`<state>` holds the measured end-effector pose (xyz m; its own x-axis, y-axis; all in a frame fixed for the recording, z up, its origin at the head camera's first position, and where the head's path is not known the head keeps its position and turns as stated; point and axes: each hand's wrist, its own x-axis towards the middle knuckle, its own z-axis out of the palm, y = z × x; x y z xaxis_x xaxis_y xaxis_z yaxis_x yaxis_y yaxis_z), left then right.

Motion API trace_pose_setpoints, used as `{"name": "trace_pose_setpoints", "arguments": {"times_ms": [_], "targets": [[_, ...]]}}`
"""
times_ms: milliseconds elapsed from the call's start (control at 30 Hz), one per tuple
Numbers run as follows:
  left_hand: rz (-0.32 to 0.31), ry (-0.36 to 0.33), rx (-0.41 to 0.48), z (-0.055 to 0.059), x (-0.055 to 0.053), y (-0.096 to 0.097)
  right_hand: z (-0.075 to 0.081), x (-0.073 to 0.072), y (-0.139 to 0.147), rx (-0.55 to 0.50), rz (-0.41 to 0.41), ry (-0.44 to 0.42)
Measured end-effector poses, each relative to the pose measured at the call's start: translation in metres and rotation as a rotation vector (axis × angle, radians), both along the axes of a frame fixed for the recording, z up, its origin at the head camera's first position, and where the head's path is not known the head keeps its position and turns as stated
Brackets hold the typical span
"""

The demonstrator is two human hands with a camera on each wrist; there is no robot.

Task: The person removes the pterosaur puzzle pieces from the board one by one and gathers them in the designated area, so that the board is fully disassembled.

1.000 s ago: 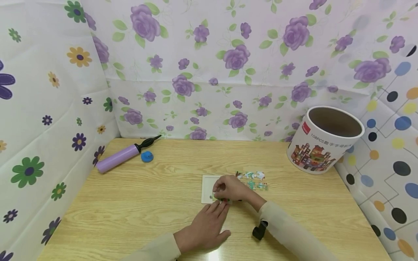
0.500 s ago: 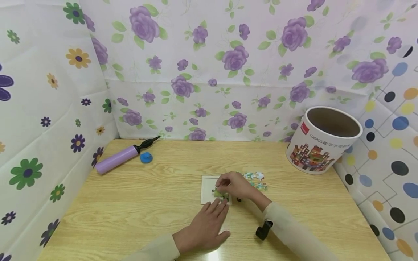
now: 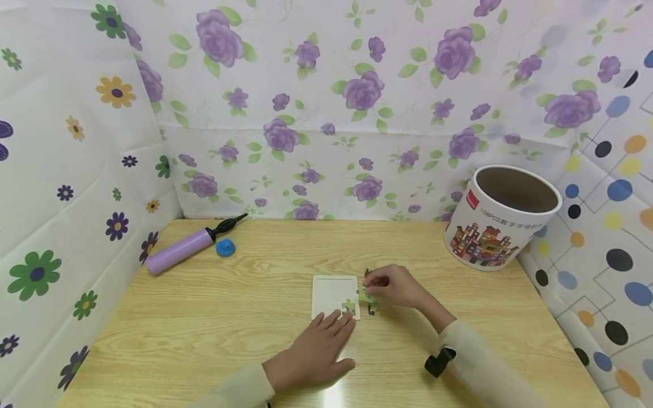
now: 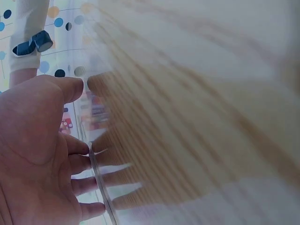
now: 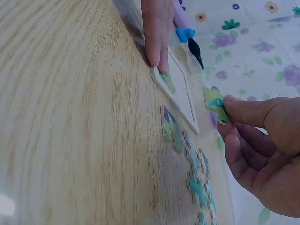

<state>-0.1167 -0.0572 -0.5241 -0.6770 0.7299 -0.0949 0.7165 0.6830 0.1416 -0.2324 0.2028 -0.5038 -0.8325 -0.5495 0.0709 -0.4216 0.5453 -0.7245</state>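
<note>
My right hand (image 3: 399,287) pinches a green jigsaw puzzle piece (image 5: 212,99) between thumb and fingers, above the table just right of a white puzzle tray (image 3: 329,289). Another green puzzle piece (image 3: 349,306) lies in the tray's lower right corner. My left hand (image 3: 317,349) lies with straight fingers, their tips at the tray's near edge beside that piece. Several loose puzzle pieces (image 5: 197,187) lie on the table right of the tray; in the head view the right hand hides most of them, leaving one dark-and-green piece (image 3: 374,309) in sight.
A purple hand pump (image 3: 181,252) and a blue rubber duck (image 3: 225,247) lie at the back left of the wooden table (image 3: 245,306). A big white printed bucket (image 3: 490,232) stands at the back right. Patterned cloth hangs behind and at both sides.
My right hand has moved from over the tray to its right side, with a green puzzle piece between the fingers. The left hand has stayed at the tray's near edge.
</note>
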Motion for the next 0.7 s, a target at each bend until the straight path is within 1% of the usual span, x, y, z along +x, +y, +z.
{"name": "trace_pose_setpoints", "arguments": {"times_ms": [167,500,700], "targets": [[-0.006,-0.002,-0.005,-0.001,-0.002,-0.002,0.0,0.002,0.016,0.015,-0.035,-0.011],[-0.012,-0.012,-0.018,0.001,-0.002,-0.002,-0.001,0.008,0.047,0.015,-0.079,-0.044],[-0.02,-0.006,-0.004,-0.002,-0.003,-0.003,-0.01,0.014,0.058,0.017,-0.124,-0.086]]}}
